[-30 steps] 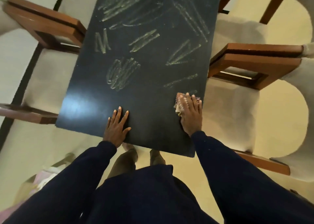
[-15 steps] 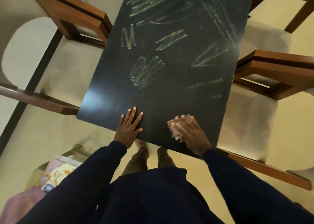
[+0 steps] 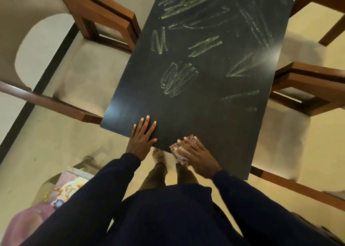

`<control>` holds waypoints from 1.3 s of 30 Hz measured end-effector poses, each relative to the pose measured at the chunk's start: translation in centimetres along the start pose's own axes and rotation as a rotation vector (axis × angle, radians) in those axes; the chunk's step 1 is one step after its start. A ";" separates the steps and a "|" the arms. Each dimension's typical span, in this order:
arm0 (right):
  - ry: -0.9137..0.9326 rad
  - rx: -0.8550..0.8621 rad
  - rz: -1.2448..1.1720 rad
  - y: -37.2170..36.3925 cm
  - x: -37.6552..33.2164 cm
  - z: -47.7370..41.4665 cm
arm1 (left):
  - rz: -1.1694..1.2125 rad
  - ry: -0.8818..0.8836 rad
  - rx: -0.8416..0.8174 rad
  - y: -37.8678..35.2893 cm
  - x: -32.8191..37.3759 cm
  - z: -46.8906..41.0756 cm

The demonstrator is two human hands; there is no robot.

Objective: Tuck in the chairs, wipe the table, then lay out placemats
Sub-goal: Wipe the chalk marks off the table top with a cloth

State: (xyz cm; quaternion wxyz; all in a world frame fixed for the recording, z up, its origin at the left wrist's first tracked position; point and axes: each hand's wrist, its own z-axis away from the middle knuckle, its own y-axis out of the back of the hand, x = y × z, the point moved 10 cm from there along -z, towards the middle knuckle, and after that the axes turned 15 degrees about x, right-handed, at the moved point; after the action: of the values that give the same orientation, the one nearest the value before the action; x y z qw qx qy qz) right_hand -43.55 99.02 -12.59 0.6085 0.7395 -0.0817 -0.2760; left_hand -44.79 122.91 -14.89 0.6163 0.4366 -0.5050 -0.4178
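A black table (image 3: 214, 115) runs away from me, its top covered with yellow-green chalk scribbles (image 3: 178, 79). My left hand (image 3: 141, 139) lies flat with fingers spread on the near edge. My right hand (image 3: 196, 154) presses a checked cloth (image 3: 178, 152) onto the near edge, just right of the left hand. Wooden chairs with cream seats stand tucked on both sides: one on the left (image 3: 89, 73), one on the right (image 3: 291, 143).
More wooden chair frames stand further along the table at left (image 3: 104, 19) and right (image 3: 306, 85). A pink floral cloth or mat (image 3: 61, 193) lies on the floor at lower left. My bare feet (image 3: 158, 155) show below the table's near edge.
My right hand has slid the cloth from the table's right edge leftward and toward me along the near edge. The left hand has stayed flat in place.
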 end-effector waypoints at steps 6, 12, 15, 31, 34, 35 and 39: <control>-0.389 0.163 0.101 4.4 8.3 0.2 | 0.005 0.007 0.002 0.9 -2.2 0.5; -0.458 0.175 0.123 1.1 3.0 -6.8 | 0.006 -0.011 0.018 0.2 -2.4 0.4; -0.155 0.049 0.052 -0.9 -0.8 -5.8 | -0.013 -0.066 0.031 0.0 -2.6 0.2; -0.677 0.233 0.172 5.7 14.1 -4.4 | -0.002 -0.128 -0.023 -2.2 5.8 -2.8; -0.323 0.115 0.066 4.1 9.9 -4.2 | -0.008 -0.119 -0.006 -2.8 7.4 -3.5; -0.223 0.074 0.034 3.9 9.6 -2.8 | -0.004 -0.114 -0.001 -2.9 8.0 -4.0; -0.154 0.079 0.004 6.2 14.8 3.3 | -0.007 -0.111 -0.015 -3.9 11.0 -6.0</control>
State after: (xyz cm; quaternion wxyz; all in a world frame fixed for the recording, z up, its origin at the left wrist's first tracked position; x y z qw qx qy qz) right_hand -31.54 87.90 -11.71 0.5715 0.7393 -0.1403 -0.3273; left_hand -37.58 112.00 -16.46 0.5891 0.4098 -0.5338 -0.4474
